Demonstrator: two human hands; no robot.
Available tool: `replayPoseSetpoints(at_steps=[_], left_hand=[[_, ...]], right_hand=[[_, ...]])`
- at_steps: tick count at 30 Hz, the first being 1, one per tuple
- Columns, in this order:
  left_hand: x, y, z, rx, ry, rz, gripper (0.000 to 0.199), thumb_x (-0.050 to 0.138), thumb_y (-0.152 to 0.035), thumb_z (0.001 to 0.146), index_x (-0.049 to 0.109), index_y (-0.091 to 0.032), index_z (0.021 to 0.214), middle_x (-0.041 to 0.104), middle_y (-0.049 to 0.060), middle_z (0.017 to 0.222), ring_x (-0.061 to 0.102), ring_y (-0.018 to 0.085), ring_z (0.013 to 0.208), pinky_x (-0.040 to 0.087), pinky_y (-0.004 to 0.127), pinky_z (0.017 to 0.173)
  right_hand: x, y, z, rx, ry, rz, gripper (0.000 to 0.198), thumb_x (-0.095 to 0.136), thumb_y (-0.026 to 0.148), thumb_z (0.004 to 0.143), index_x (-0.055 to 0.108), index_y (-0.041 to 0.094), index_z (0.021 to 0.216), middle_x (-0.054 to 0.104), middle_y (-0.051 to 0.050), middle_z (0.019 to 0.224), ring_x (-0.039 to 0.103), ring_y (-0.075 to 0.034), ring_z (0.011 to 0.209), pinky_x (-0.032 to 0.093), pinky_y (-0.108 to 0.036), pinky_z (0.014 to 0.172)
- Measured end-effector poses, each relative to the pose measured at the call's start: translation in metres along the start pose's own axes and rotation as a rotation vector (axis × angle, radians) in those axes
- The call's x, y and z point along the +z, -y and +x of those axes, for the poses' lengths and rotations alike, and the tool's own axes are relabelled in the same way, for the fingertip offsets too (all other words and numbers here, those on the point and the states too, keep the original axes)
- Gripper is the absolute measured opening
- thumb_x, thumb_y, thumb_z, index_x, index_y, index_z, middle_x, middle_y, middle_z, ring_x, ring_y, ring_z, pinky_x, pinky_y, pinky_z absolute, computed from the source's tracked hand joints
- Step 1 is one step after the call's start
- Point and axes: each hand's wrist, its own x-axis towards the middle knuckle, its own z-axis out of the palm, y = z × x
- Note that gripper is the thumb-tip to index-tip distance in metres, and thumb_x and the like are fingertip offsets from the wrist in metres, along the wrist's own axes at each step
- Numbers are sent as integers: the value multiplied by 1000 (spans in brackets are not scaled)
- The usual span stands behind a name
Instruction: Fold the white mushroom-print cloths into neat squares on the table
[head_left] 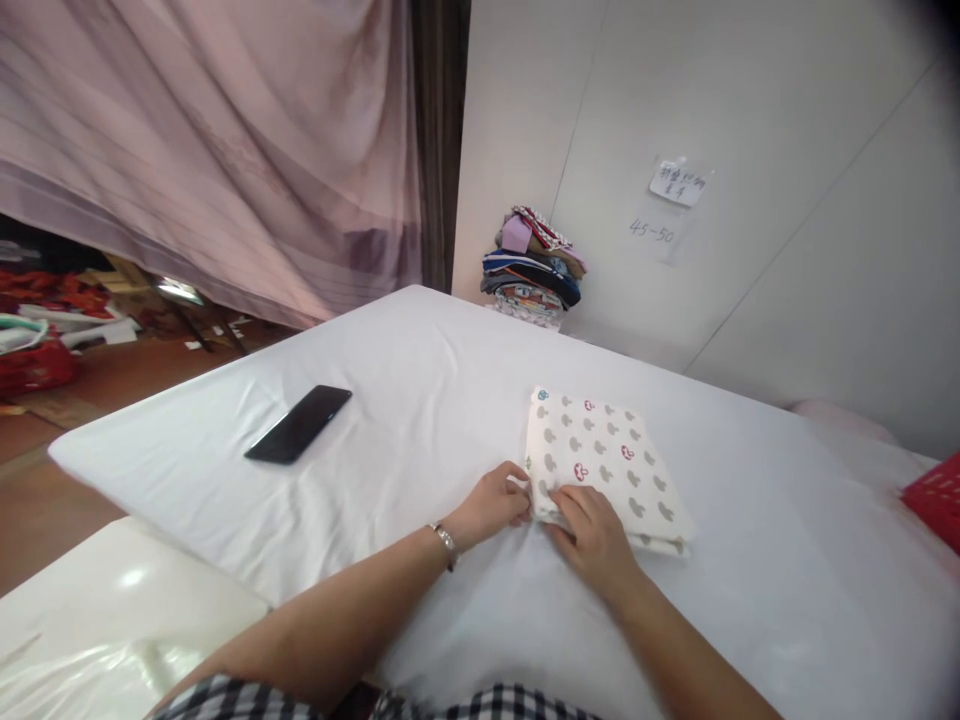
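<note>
A folded white cloth (607, 460) printed with grey and red mushroom-like shapes lies flat on the white-covered table (390, 440). My left hand (495, 507), with a bracelet at the wrist, has its fingers curled against the cloth's left edge close to the near corner. At the near edge, my right hand (596, 535) pinches the same corner area, fingers on top and thumb lower down. The two hands are close together but apart. The layers between the fingertips are partly hidden.
A black phone (300, 425) lies on the table at the left. Folded clothes (532, 265) are stacked by the wall at the back. Handwritten paper (677, 184) is on the wall. A pink curtain (247, 130) hangs at the left, and a red basket (936, 500) stands at the right edge.
</note>
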Motion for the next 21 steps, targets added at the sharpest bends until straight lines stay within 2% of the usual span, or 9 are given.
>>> replayPoseSetpoints(at_steps=[3,6,9,12,17,21], left_hand=[[-1,-8,-2,-96,35,-308,46,63,-16,63,42,-16,104,65,5,78,64,19,68,50,34,68],[-4,-16,-5,-171,151,-498,53,70,-22,63,44,-15,109,66,9,88,65,21,81,48,37,80],[-7,-16,-5,-191,267,-502,47,73,-27,63,54,-14,104,65,11,100,63,22,89,46,37,85],[-8,-13,-2,-129,365,-461,40,71,-33,68,61,-15,103,59,12,116,61,22,96,44,38,90],[-7,-9,0,-137,456,-478,41,69,-32,72,60,-14,108,59,13,116,58,23,102,39,40,96],[-6,-7,0,-144,436,-510,40,71,-33,70,61,-12,103,63,13,109,60,22,99,39,40,98]], right_hand=[[1,-1,-1,55,-93,102,27,49,21,83,55,18,109,59,-9,98,54,-21,91,46,-37,79],[-2,-2,1,256,-188,297,20,49,24,83,57,20,101,59,-7,94,55,-19,87,47,-33,75],[-6,-1,3,431,-227,436,16,50,28,82,57,20,95,57,-3,87,53,-17,78,45,-29,68],[-9,2,6,503,-228,476,17,53,30,80,58,20,93,56,-2,84,51,-16,74,43,-28,66],[-12,3,9,482,-171,483,14,55,26,79,57,21,91,56,-1,86,53,-16,77,44,-28,69],[-11,1,5,292,-109,360,22,56,27,79,58,21,100,58,-6,99,54,-20,92,46,-34,81]])
